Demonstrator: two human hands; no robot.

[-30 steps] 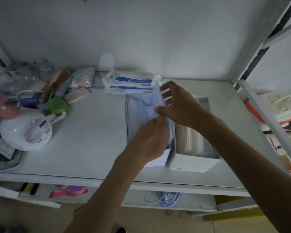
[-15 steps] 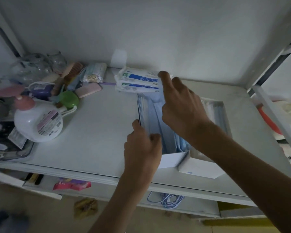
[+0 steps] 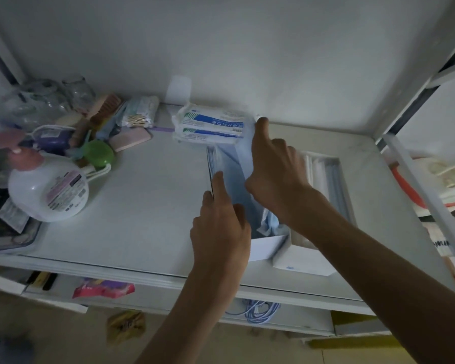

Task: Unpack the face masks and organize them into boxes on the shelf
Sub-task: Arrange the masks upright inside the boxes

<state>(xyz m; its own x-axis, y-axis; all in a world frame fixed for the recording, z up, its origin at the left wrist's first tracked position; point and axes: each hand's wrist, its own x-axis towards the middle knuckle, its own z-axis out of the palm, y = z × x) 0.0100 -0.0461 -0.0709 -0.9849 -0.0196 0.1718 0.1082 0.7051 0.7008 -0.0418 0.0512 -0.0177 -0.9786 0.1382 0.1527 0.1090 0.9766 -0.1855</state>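
Note:
Two white open boxes stand side by side on the white shelf [image 3: 142, 206]. The left box [image 3: 264, 249] holds a stack of blue face masks [image 3: 231, 169]. The right box [image 3: 305, 261] holds white and blue masks [image 3: 331, 179]. My left hand [image 3: 221, 227] rests on the left box's near left side, its index finger pressing the masks. My right hand [image 3: 273, 174] hovers over the masks, index finger stretched to the box's far end. Two sealed mask packets [image 3: 210, 126] lie stacked behind the boxes against the wall.
Toiletries crowd the shelf's left end: a white pump bottle [image 3: 47, 190], a green round case [image 3: 99, 155], cotton swabs [image 3: 139, 115], glass jars [image 3: 45, 101]. A dark tray [image 3: 8, 237] sits at the left edge. A lower shelf holds a pink packet [image 3: 103, 288] and blue cords [image 3: 258, 310].
My right hand went from pinching the masks with the left hand to reaching toward the far end of the left box. My left hand slid onto the box's left side. The view shifted.

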